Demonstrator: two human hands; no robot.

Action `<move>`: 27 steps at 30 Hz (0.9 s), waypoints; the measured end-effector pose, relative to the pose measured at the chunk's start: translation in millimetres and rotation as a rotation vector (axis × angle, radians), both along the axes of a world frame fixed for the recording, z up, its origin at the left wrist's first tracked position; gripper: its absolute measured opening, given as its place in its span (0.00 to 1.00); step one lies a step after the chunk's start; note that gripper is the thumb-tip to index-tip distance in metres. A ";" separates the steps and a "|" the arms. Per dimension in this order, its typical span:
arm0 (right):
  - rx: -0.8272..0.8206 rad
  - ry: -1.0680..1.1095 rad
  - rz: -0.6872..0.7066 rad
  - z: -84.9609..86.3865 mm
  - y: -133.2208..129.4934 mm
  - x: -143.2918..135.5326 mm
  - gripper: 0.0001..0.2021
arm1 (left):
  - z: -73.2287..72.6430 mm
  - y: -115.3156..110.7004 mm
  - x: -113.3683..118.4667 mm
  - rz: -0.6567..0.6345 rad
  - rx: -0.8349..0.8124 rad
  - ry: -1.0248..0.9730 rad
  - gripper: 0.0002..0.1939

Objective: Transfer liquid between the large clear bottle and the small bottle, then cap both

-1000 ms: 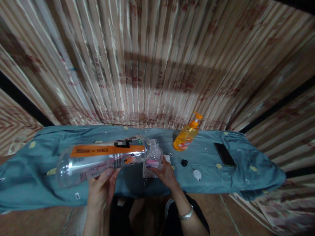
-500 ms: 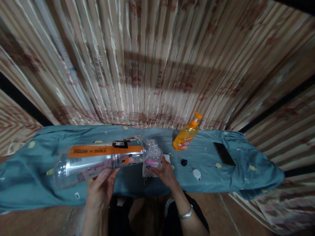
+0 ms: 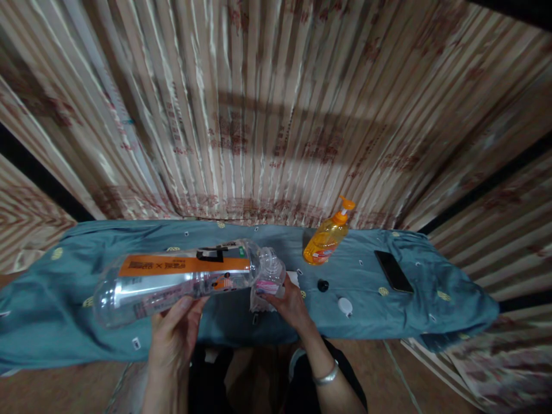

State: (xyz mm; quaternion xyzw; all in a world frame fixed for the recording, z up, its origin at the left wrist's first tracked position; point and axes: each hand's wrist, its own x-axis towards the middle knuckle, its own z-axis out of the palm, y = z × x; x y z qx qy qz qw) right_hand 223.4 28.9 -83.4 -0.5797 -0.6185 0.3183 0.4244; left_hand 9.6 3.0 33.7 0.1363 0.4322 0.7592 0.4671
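Note:
My left hand grips a large clear plastic bottle with an orange and silver label, tipped nearly level, its neck toward the right. My right hand is closed around a small clear bottle with a pink label. The two bottle mouths meet or almost meet; whether they touch I cannot tell. Beneath the small bottle lies a white cloth or tissue, partly covered by it. A black cap and a round white lid rest to the right of my right hand.
An orange pump bottle of yellow liquid stands toward the back of the table. A black phone lies at the right. A blue-green cloth covers the table, and a striped curtain hangs behind it.
Almost nothing differs. Both hands keep their hold on the two bottles, and the picture has only shifted slightly.

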 end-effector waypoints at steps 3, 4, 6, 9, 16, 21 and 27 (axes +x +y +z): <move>0.011 -0.005 0.010 -0.4 -0.1 0.2 0.24 | -1.6 0.1 -0.7 -0.005 0.006 0.020 0.20; 0.010 -0.004 0.012 -0.2 -0.2 0.2 0.24 | -2.6 0.1 -0.9 -0.008 0.009 0.029 0.20; 0.008 0.004 0.018 0.6 -0.4 0.3 0.24 | -5.0 -0.2 -1.4 -0.010 0.013 0.041 0.19; 0.011 0.014 0.020 1.9 -0.6 0.2 0.24 | -8.7 -0.3 -1.9 -0.003 0.023 0.043 0.18; 0.030 0.016 0.012 1.8 -0.1 -0.5 0.26 | -5.8 -0.8 0.4 -0.023 0.052 0.051 0.19; -0.011 0.009 0.000 0.4 0.7 -1.7 0.28 | -4.4 -1.3 1.7 -0.025 0.045 0.018 0.19; -0.032 -0.009 -0.024 -0.3 0.4 -2.5 0.27 | -14.9 1.8 -1.6 -0.006 0.016 0.041 0.21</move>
